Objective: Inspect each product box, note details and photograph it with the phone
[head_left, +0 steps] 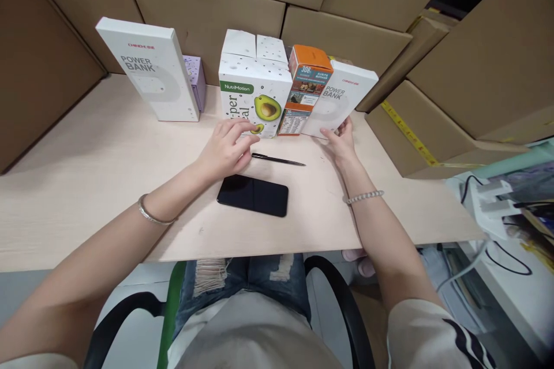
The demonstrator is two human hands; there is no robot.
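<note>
At the right, my right hand [345,141] grips the lower right edge of a white power bank box [340,98], thumb on its front and fingers around the side. This box stands upright beside a tall orange and grey printed box [305,89], overlapping it in view. My left hand [231,147] is open, with its fingers stretched in front of the lower part of a white NutriMotion box [255,78] with an avocado picture. Whether the fingertips touch that box, I cannot tell. A black pen [279,159] lies just right of the left hand, and a black phone [253,195] below it.
A second white power bank box [149,72] stands at the left, partly covering a purple box [197,82]. Stacked cardboard boxes [203,11] wall off the back of the table [86,196]. More cartons [437,132], a white power strip [489,202] and cables are at the right.
</note>
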